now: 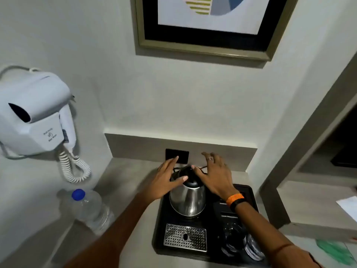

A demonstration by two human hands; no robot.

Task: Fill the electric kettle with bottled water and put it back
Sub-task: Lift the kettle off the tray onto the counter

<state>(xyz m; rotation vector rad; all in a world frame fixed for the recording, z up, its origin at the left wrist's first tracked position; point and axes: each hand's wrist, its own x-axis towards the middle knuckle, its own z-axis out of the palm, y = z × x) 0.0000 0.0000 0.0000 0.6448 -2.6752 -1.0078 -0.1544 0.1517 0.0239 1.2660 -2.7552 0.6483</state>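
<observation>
Two bare forearms reach in from below. Between the hands sits the steel kettle (187,198) on a black tray (160,225). The left hand (166,180) and right hand (216,175) hover spread flat beside its black lid, gripping nothing. The capped water bottle (90,209) stands on the table (123,182), left of the left forearm.

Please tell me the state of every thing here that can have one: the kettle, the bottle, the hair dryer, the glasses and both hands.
Electric kettle: upright on the black tray, lid shut.
Water bottle: on the counter left of the tray, blue cap on.
Hair dryer: hung in its wall holder.
Glasses: on the tray, upside down it seems.
Left hand: open, at the kettle lid.
Right hand: open, at the kettle lid.
</observation>
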